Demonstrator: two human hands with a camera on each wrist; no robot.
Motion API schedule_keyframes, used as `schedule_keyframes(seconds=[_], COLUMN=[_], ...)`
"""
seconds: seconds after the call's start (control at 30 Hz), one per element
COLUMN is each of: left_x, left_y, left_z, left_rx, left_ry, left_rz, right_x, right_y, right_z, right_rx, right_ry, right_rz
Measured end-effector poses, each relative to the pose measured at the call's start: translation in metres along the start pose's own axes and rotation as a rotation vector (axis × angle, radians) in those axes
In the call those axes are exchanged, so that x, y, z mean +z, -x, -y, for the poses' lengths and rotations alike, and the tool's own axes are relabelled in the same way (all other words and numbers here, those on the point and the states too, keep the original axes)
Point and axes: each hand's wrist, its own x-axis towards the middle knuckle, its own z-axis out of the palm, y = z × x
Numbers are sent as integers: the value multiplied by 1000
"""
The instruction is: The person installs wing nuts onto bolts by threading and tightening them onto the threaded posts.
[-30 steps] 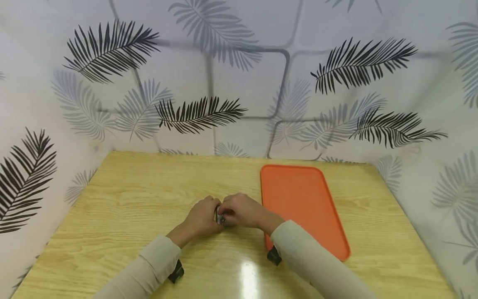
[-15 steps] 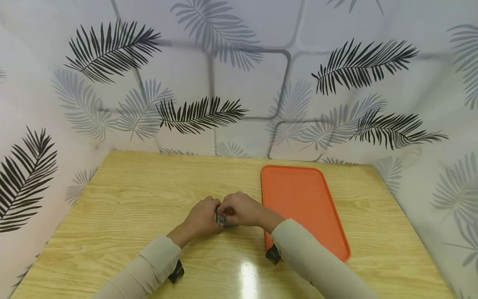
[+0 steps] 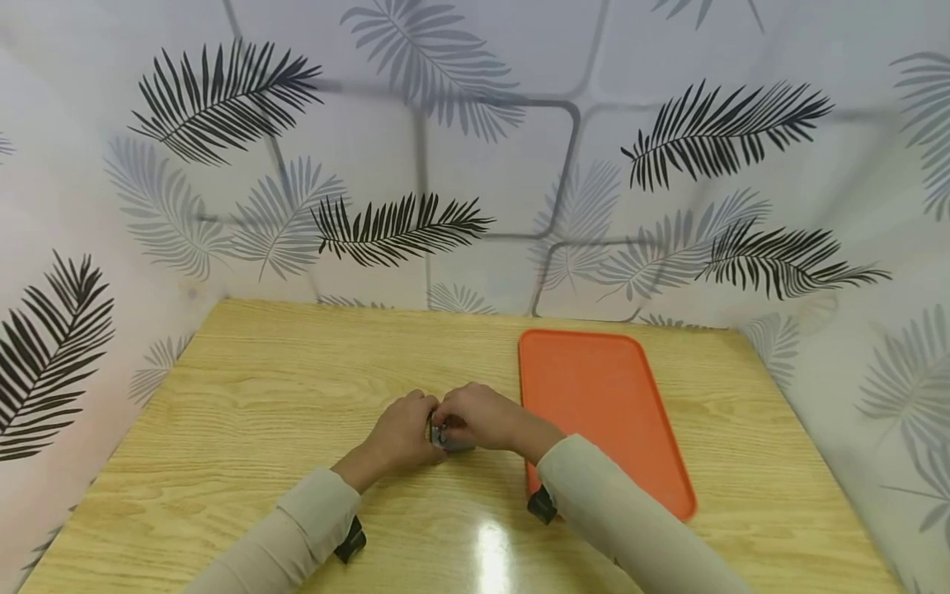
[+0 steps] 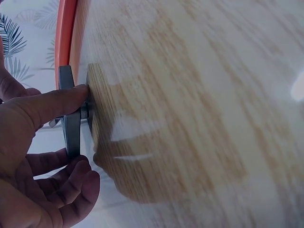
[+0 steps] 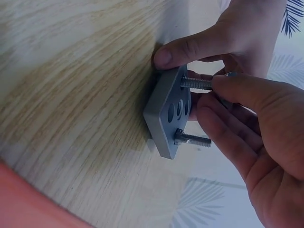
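Note:
A thick grey plate (image 5: 173, 111) with several round holes and two threaded bolts is held on edge close over the wooden table. My left hand (image 3: 404, 431) grips it, thumb (image 5: 175, 56) along one end and fingers around the far side. One bolt (image 5: 194, 140) stands bare near the plate's other end. At the tip of the second bolt (image 5: 195, 84), my right hand (image 3: 482, 417) pinches a small shiny metal piece (image 5: 224, 101) between thumb and fingers. Those fingers mostly hide that piece, so I cannot tell its kind. In the left wrist view the plate shows edge-on.
An orange rectangular tray (image 3: 594, 396) lies on the wooden table (image 3: 297, 355), right of the hands and partly under the right forearm. A patterned wall (image 3: 475, 165) with leaf prints rises behind the table and along its sides.
Both hands stay in nearly the same place. The right fingers shift slightly at the bolt, and a little more of the plate shows below them than a second ago.

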Motion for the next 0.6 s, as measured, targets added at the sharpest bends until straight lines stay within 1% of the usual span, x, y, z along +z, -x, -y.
schedule_keyframes(seconds=[0.13,0.2,0.37,0.5,0.6], left_x=[0,0,0,-1,-2], left_y=[0,0,0,-1,-2], left_z=[1,1,0,0,-1], left_rx=[3,3,-3,3,12], left_ry=[-3,-2,0,2,6], left_rz=[-5,-4,7,0,-6], right_x=[1,4,8,7,6], right_y=[-1,-2,-1,-1,-2], right_z=[1,2,2,3,3], right_rx=[17,26,66,93,96], right_ry=[36,47,33,28,35], right_rz=[-6,-24,-61,-66,-69])
